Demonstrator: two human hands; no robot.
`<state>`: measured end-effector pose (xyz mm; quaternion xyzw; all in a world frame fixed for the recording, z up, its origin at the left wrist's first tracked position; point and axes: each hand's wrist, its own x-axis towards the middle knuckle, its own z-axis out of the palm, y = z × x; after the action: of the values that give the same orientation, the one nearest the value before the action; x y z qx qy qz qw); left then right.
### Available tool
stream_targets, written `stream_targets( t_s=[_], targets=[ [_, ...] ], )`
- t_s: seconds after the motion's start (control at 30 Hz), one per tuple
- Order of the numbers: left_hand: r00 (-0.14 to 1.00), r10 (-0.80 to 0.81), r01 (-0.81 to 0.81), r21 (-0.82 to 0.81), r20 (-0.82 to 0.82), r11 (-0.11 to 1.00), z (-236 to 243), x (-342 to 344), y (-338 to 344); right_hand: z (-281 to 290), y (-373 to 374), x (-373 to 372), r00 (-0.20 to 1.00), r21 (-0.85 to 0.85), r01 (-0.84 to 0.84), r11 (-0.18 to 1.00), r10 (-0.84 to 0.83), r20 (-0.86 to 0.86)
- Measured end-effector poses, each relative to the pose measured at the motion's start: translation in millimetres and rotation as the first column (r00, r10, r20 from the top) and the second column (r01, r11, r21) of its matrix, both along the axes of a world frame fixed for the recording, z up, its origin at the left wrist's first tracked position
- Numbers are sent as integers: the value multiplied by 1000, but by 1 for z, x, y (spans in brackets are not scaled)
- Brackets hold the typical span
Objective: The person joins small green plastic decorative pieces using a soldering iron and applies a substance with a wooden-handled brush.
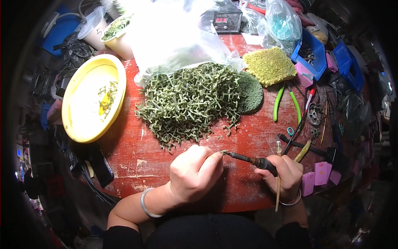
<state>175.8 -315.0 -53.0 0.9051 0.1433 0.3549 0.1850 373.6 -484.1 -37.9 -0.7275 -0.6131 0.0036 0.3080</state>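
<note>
My left hand is pinched closed on a small piece, too small to make out clearly. My right hand grips a dark pen-like tool with a thin tip, resembling a soldering iron, along with a slender wooden stick held upright. The tool's tip meets the small piece at my left fingertips. Just beyond my hands lies a large heap of small, bent green pieces, partly under a translucent plastic bag.
Around the red table are a yellow basin, a yellow sponge block, a green textured disc, green-handled pliers, blue bins, a black hammer-like tool, pink blocks and a digital display unit.
</note>
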Motion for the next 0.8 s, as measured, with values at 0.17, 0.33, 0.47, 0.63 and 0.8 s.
stream_targets(
  t_s=[0.17, 0.33, 0.47, 0.63, 0.8],
  targets=[
    [1000, 0, 0, 14, -8, 1000, 1, 0, -1, 3, 0, -1, 1000, -15, 2, 1000, -2, 8],
    [1000, -3, 3, 13, -12, 1000, 1, 0, -1, 3, 0, -1, 1000, -22, 3, 1000, -3, 5],
    [1000, -5, 5, 11, -13, 1000, 1, 0, -2, 2, 0, -1, 1000, -21, 4, 1000, -4, 9],
    [1000, 0, 0, 14, -8, 1000, 1, 0, -1, 1, 1, -1, 1000, -15, -2, 1000, 2, 7],
    [1000, -7, 8, 15, -10, 1000, 0, 0, 0, 1, -1, 1, 1000, 16, -4, 1000, 4, -9]
  ],
)
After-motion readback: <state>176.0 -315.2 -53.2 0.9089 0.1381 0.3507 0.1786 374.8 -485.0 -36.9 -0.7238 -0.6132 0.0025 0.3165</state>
